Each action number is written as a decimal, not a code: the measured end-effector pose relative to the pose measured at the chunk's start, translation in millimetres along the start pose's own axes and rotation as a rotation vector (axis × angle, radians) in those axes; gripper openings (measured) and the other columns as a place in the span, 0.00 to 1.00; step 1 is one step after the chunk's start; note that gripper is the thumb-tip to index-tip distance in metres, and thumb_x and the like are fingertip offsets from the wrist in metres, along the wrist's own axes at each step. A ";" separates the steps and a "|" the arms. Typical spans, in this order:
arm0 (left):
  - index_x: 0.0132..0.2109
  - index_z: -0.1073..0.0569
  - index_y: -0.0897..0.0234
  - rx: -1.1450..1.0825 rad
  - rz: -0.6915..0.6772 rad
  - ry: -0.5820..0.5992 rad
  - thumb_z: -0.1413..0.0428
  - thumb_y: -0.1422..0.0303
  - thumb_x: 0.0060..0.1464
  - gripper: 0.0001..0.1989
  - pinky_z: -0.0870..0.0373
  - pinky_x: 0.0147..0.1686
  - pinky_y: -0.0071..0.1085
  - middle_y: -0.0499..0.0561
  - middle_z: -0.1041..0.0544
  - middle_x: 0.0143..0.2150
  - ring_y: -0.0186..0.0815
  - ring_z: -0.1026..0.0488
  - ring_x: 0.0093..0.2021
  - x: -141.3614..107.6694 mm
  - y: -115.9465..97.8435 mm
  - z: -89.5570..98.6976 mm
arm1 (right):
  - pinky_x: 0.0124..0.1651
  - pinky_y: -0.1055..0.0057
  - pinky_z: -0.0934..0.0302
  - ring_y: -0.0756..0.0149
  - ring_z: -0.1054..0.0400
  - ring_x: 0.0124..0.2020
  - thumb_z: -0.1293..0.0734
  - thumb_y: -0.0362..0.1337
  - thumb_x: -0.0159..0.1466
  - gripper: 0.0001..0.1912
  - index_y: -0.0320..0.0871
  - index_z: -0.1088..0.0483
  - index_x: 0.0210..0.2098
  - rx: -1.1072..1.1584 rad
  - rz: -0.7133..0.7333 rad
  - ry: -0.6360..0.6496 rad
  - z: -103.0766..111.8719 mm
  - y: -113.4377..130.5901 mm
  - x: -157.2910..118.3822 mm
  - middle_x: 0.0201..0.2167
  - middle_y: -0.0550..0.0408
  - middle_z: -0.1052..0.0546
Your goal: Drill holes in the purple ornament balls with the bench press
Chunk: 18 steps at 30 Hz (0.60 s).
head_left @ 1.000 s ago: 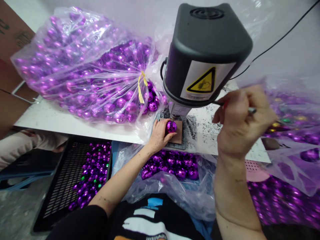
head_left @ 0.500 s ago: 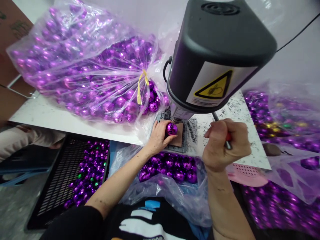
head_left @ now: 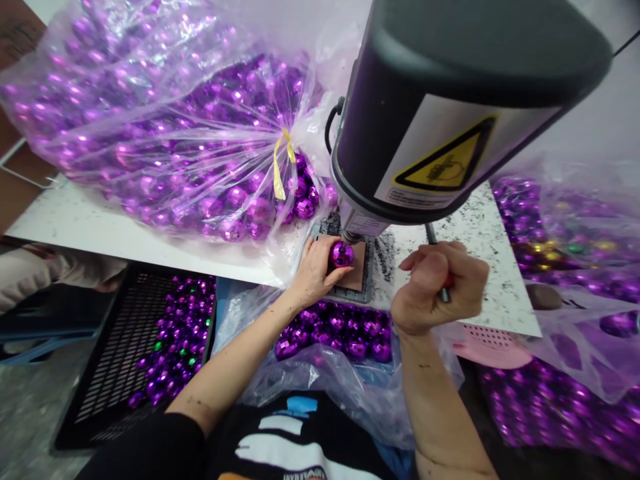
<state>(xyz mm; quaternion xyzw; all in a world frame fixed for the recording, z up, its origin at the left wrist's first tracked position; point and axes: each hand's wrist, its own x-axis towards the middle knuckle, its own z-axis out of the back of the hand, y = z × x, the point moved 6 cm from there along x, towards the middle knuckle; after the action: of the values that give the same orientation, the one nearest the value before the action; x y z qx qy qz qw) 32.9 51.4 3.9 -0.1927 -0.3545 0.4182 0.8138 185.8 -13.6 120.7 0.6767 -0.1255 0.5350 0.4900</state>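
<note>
My left hand (head_left: 316, 268) grips a shiny purple ball (head_left: 343, 254) between thumb and fingers, over a brown pad on a grey plate (head_left: 367, 291). Directly above the ball is the metal tip of a black machine (head_left: 430, 120) with a yellow warning label. To the right, my right hand (head_left: 443, 283) is wrapped round a metal lever (head_left: 431, 233), with a bit of red showing between the fingers. Below the plate, several purple balls (head_left: 357, 348) lie in clear plastic at the table's front edge.
A large tied bag of purple balls (head_left: 165, 133) covers the white table (head_left: 75, 227) at the left. A black crate (head_left: 107, 360) holds small purple and green balls. At the right are a pink perforated scoop (head_left: 493, 345) and more bagged balls (head_left: 555, 413). Another person's sleeve (head_left: 35, 273) shows at far left.
The view has shifted, and the machine looks larger. My right hand appears slightly further left, still round the lever. My left hand still holds the ball under the tip.
</note>
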 end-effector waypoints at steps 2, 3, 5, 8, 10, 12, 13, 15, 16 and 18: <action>0.61 0.38 0.64 0.002 -0.002 0.001 0.43 0.55 0.61 0.27 0.42 0.63 0.49 0.60 0.26 0.53 0.48 0.29 0.55 0.1 -0.2 -0.1 | 0.26 0.69 0.45 0.74 0.42 0.21 0.39 0.39 0.65 0.04 0.48 0.33 0.37 0.019 0.022 -0.012 -1.0 -4.1 -4.8 0.19 0.59 0.37; 0.61 0.38 0.64 0.006 -0.003 -0.001 0.43 0.55 0.61 0.27 0.42 0.63 0.49 0.60 0.26 0.53 0.48 0.29 0.55 0.0 -0.3 -0.2 | 0.27 0.70 0.44 0.74 0.41 0.22 0.39 0.38 0.65 0.05 0.48 0.33 0.38 0.031 0.038 -0.011 -2.2 -6.9 -8.2 0.19 0.59 0.36; 0.61 0.38 0.65 0.017 -0.003 -0.005 0.43 0.55 0.61 0.27 0.43 0.64 0.50 0.60 0.26 0.54 0.47 0.29 0.55 -0.5 -0.3 -0.3 | 0.29 0.71 0.42 0.75 0.40 0.24 0.39 0.36 0.64 0.06 0.47 0.32 0.41 0.049 0.069 0.003 -5.3 -12.9 -16.4 0.20 0.60 0.35; 0.60 0.38 0.65 0.021 -0.005 -0.005 0.44 0.55 0.62 0.27 0.44 0.65 0.50 0.61 0.26 0.54 0.47 0.30 0.56 -1.0 -0.2 -0.4 | 0.30 0.73 0.42 0.75 0.38 0.26 0.38 0.34 0.64 0.09 0.47 0.31 0.43 0.056 0.080 0.033 -5.7 -17.1 -24.0 0.20 0.61 0.34; 0.60 0.38 0.66 0.011 -0.018 -0.008 0.43 0.55 0.62 0.27 0.43 0.64 0.49 0.61 0.26 0.54 0.47 0.29 0.55 -1.0 -0.5 -0.1 | 0.29 0.74 0.43 0.77 0.38 0.24 0.37 0.35 0.63 0.08 0.47 0.31 0.42 0.057 0.062 0.049 -1.2 -11.9 -18.0 0.21 0.61 0.34; 0.60 0.38 0.66 0.002 -0.029 -0.013 0.43 0.55 0.61 0.27 0.41 0.62 0.49 0.61 0.26 0.54 0.47 0.29 0.55 -0.7 -0.5 0.2 | 0.26 0.75 0.46 0.79 0.38 0.22 0.37 0.36 0.64 0.06 0.45 0.30 0.39 0.049 0.030 0.072 3.8 -1.5 0.2 0.21 0.62 0.34; 0.60 0.37 0.66 0.000 -0.032 -0.018 0.43 0.55 0.61 0.27 0.40 0.62 0.48 0.61 0.26 0.54 0.47 0.29 0.55 -0.4 -0.4 0.1 | 0.24 0.76 0.49 0.80 0.38 0.21 0.38 0.37 0.65 0.06 0.43 0.30 0.38 0.038 -0.001 0.082 5.3 3.4 13.5 0.22 0.61 0.34; 0.60 0.37 0.66 -0.005 -0.033 -0.025 0.42 0.56 0.61 0.27 0.40 0.62 0.48 0.61 0.26 0.54 0.47 0.29 0.55 0.4 -0.3 -0.5 | 0.22 0.77 0.53 0.81 0.41 0.19 0.40 0.42 0.67 0.13 0.40 0.30 0.34 0.016 -0.102 0.133 1.8 8.2 44.2 0.21 0.61 0.36; 0.60 0.37 0.66 -0.013 -0.029 -0.031 0.42 0.56 0.61 0.26 0.40 0.62 0.49 0.62 0.26 0.54 0.47 0.29 0.55 0.8 -0.3 -0.4 | 0.22 0.78 0.52 0.82 0.42 0.19 0.40 0.45 0.67 0.17 0.38 0.32 0.31 0.013 -0.168 0.129 -1.0 7.5 59.9 0.21 0.60 0.37; 0.59 0.36 0.66 -0.059 -0.006 -0.043 0.41 0.56 0.60 0.26 0.40 0.62 0.49 0.62 0.26 0.54 0.47 0.29 0.56 0.8 -0.8 1.8 | 0.22 0.79 0.52 0.84 0.44 0.19 0.39 0.51 0.66 0.24 0.36 0.39 0.24 0.048 -0.202 0.113 -10.5 7.2 88.0 0.20 0.60 0.39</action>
<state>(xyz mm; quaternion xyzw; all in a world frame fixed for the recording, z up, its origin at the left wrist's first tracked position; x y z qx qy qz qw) 32.3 51.6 5.9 -0.2065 -0.3846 0.4091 0.8013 209.3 22.4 198.5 0.6660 -0.0160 0.5233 0.5314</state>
